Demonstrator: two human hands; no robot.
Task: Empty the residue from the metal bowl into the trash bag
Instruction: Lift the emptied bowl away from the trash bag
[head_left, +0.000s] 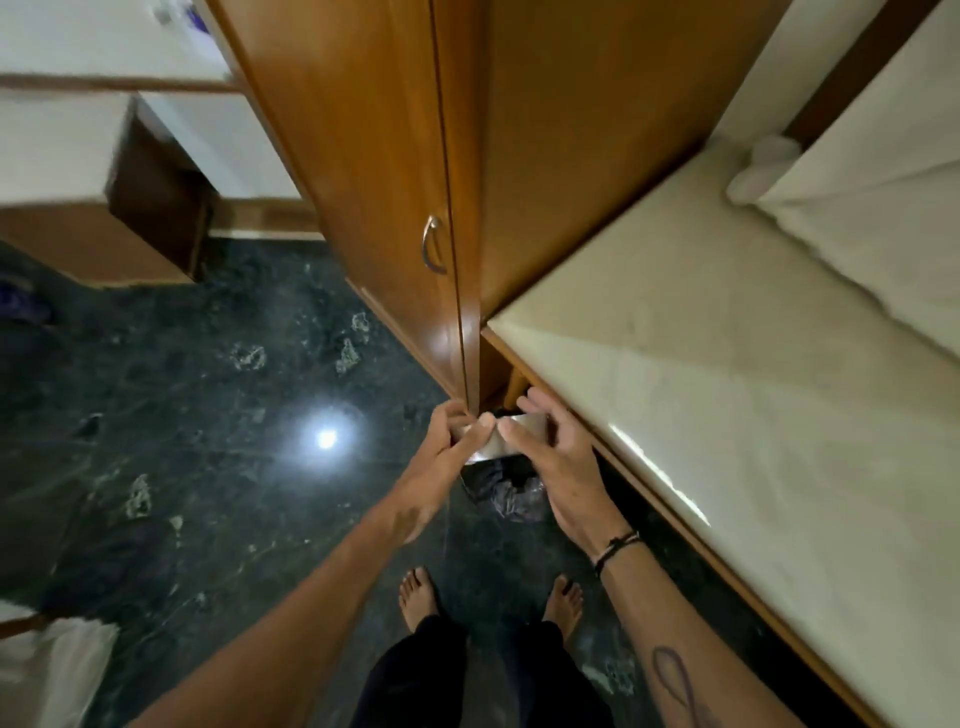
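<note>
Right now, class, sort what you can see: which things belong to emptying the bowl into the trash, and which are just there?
Belongs to the job:
metal bowl, held by both hands
left hand
right hand
trash bag on the floor below

Just there:
wooden cupboard with its handle
cream counter
white cloth, bottom left

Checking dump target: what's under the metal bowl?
Below the metal bowl, held by the left hand and right hand, sits a crumpled dark trash bag on the floor. The bowl's inside faces away; residue not visible.
</note>
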